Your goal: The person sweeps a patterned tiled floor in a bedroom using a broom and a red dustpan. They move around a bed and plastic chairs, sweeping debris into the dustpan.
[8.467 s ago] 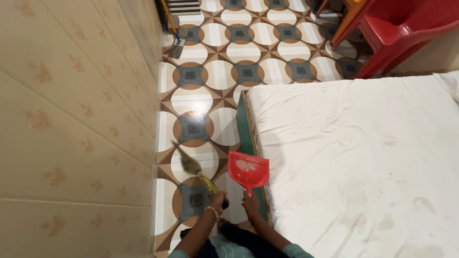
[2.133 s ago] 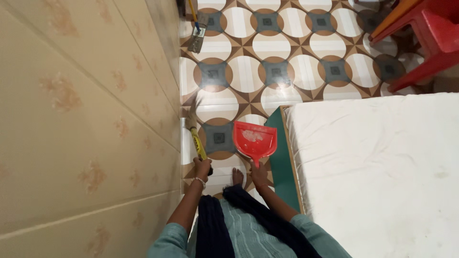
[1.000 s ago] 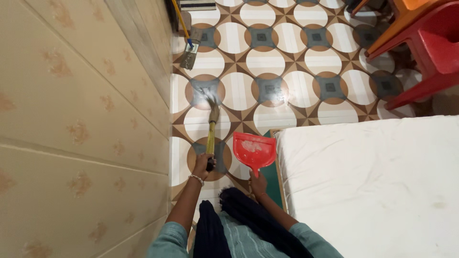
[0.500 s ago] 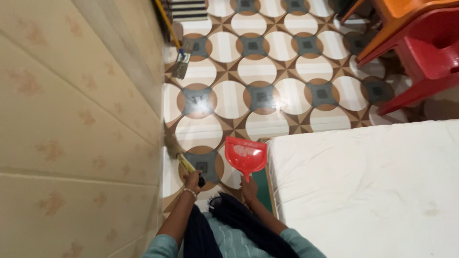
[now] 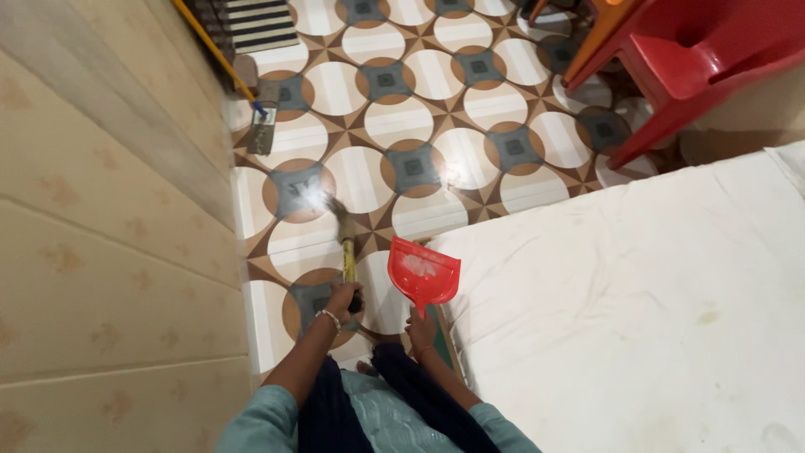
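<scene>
- Patterned floor tiles in cream circles, brown wedges and grey squares are filling the strip between a beige wall and a bed, with both hands working low over that strip.
- Left hand is curling tightly around the dark end of a short broom, whose yellow handle is running straight ahead of the hand while its blurred bristles are brushing a tile just beyond.
- Right hand is closing around the stem of a red dustpan, holding it just off the floor, just beside the broom on that hand's inner side, with a pale patch of dust lying in its scoop.
- A bangle is circling the left wrist, and teal sleeves with a dark scarf are hanging below both hands.
- Directly beside the right hand, on its outer side, a white bedsheet with faint stains is covering the bed, and a green bed edge is showing right against that hand.
- Far ahead of the left hand, a mop with a yellow pole is leaning along the wall, its flat head resting on the floor, near a striped mat.
- Well ahead of the right hand and off to its outer side, a red plastic chair is standing on the tiles beyond the bed.
</scene>
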